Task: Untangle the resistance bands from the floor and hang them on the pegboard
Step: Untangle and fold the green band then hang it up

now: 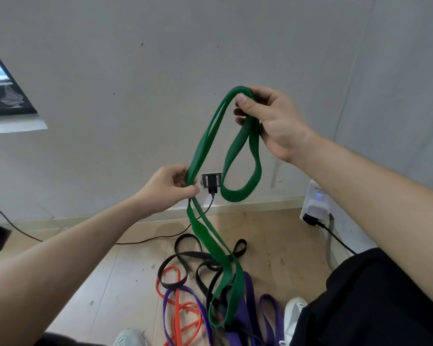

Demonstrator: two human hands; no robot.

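Both hands grip green band; its lower end tangled, hidden.

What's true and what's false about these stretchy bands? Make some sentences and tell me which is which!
1. The left hand and the right hand both hold the green band. True.
2. The green band lies flat on the floor. False: it is lifted, and its lower end hangs into the pile.
3. An orange band lies on the floor. True.
4. The purple band hangs on the wall. False: it lies on the floor.
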